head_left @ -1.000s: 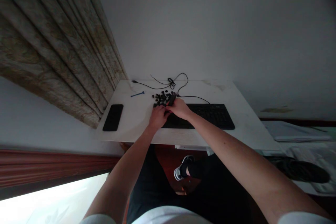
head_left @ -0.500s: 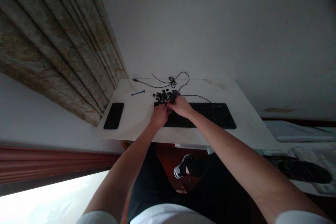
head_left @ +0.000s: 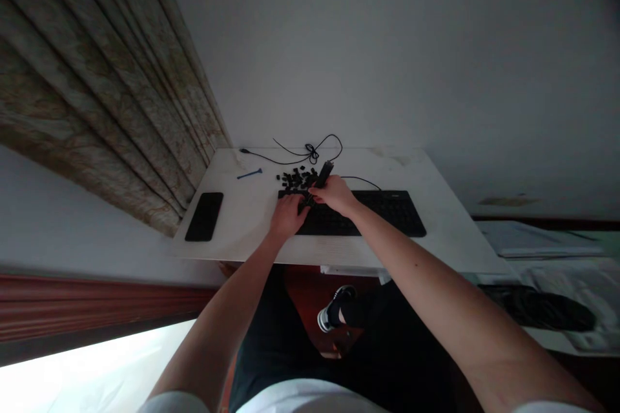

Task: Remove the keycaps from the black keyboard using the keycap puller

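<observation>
A black keyboard (head_left: 382,213) lies across the white desk, its left part mostly covered by my hands. My left hand (head_left: 287,214) rests on the keyboard's left end, fingers flat and thumb apart. Just beside it, my right hand (head_left: 335,195) is closed round a black stick-shaped tool (head_left: 324,174). The tool leans, its upper end pointing away from me and its lower end down at the keys between my hands. What its tip touches is too dark to make out. Behind the keyboard's left end lies a pile of loose black keycaps (head_left: 294,178).
Left on the desk (head_left: 252,242) are a black phone (head_left: 204,216) and a thin blue tool (head_left: 249,173). A black cable (head_left: 310,154) lies knotted near the wall. A patterned curtain (head_left: 121,77) hangs at the left. Papers (head_left: 537,240) lie at the right.
The black tool in my right hand now stands out longer beyond my fingers. My left thumb has spread from its fingers. The whole view has shifted slightly.
</observation>
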